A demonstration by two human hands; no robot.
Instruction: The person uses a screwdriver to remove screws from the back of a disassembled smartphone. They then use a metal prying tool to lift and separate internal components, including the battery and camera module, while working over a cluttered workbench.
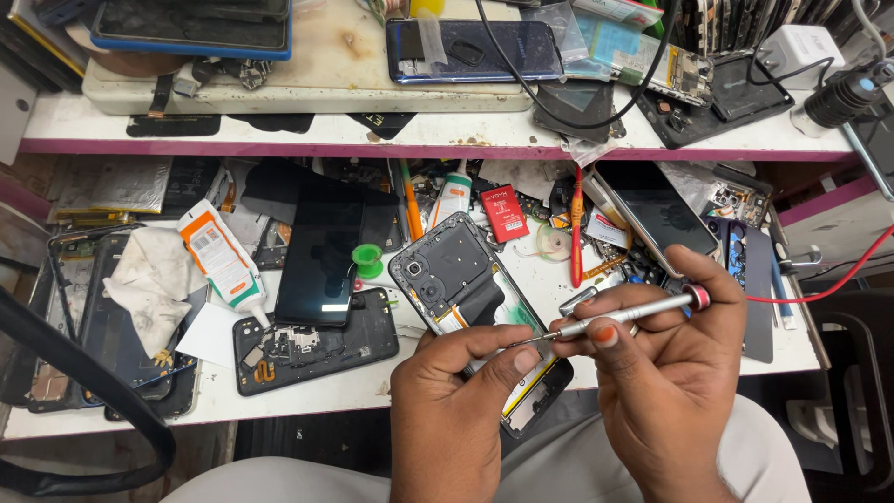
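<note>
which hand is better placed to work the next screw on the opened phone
Probably the right hand: it already grips the silver screwdriver, whose tip points at the opened phone. The left hand sits at the tip and over the phone's lower part.

A phone repair workshop: opened phones [312, 349], loose screens [321, 251] and tools crowd the bench [307, 396].

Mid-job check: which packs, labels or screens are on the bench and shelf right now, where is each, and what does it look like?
Glue tube: left of centre, lying slanted, white and orange with a label.
Dark screen: right of the tube, black glass panel.
Red pack: behind the opened phone, small red rectangle.
Second screen: right, black, tilted.
Blue phone: upper shelf, glossy dark blue, lying flat.
White bottle: centre back, green cap.
</note>
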